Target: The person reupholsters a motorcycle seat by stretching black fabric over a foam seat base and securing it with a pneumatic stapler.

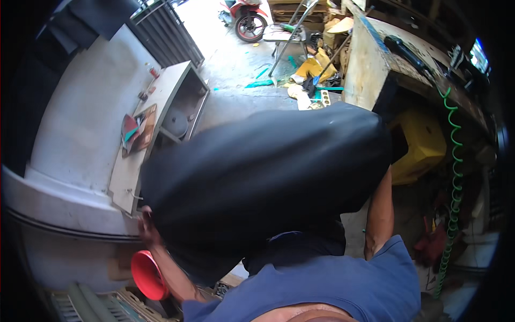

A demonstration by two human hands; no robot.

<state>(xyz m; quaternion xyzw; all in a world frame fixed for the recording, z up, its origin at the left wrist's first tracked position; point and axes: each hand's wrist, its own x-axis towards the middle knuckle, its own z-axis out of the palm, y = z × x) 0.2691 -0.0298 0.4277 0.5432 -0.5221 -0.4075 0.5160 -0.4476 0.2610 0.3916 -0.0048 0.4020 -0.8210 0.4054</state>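
A big black padded seat (263, 172) with a smooth shiny cover fills the middle of the view, held up in front of my chest. My left hand (146, 226) grips its lower left edge, fingers curled around the rim. My right forearm (379, 214) rises along the seat's right side and passes behind it, so my right hand is hidden. My blue shirt (332, 287) shows below the seat.
A red funnel (146, 275) sits by my left forearm above a pale plastic crate (91, 308). A low wooden bench (161, 107) stands left against a grey wall. Right: a wooden workbench (365, 59), a yellow container (421, 142), a green coiled hose (456, 177). A motorbike (248, 21) is far back.
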